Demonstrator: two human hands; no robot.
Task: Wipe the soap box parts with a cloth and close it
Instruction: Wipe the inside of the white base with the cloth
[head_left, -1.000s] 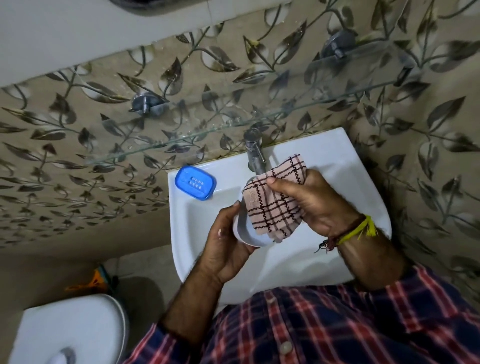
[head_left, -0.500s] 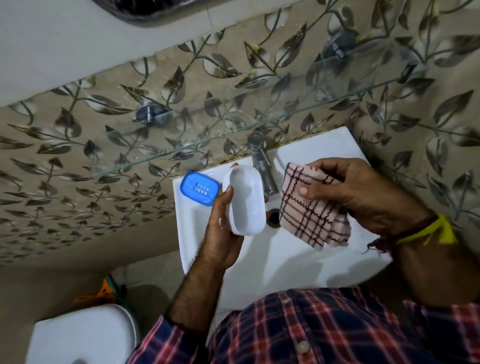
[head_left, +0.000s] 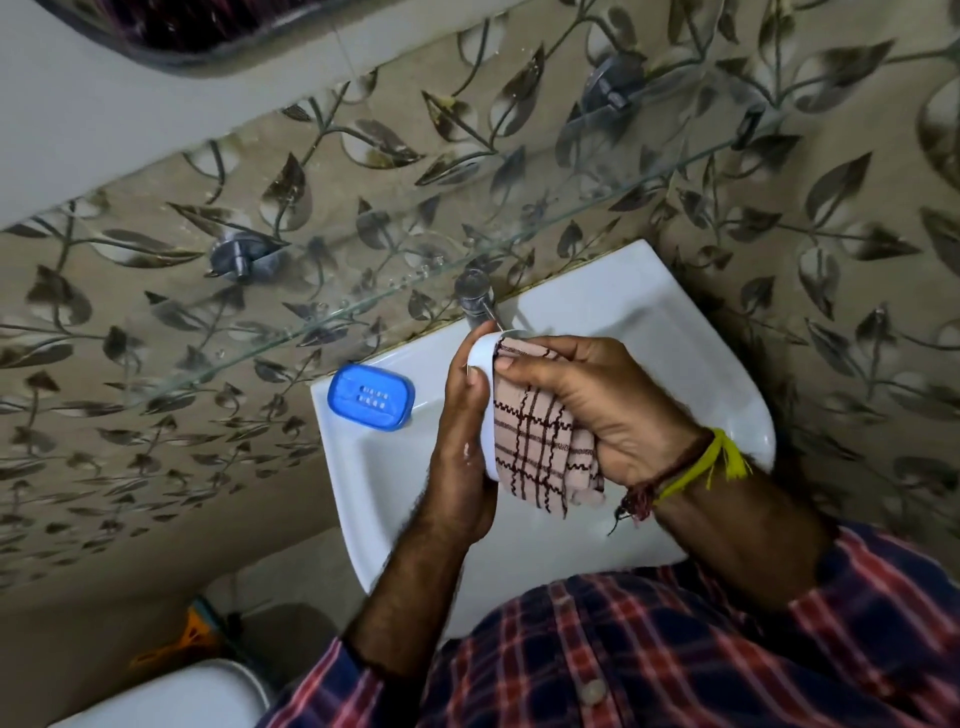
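left hand (head_left: 460, 441): fingers curled round the white soap box part (head_left: 482, 358), holding it steady.
right hand (head_left: 605, 410): fingers grip the checked cloth (head_left: 540, 441), pressing it probably inside; sweep the corners.
blue part (head_left: 370, 396): waiting on the sink (head_left: 675, 332) rim.

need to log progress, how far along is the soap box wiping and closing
Partway. In hand: the left hand holds the white part of the soap box while the right hand presses the checked cloth into it. Done: nothing shows as finished. Left: the blue part lies apart on the sink rim; whether it has been wiped cannot be told. The box is not yet closed.
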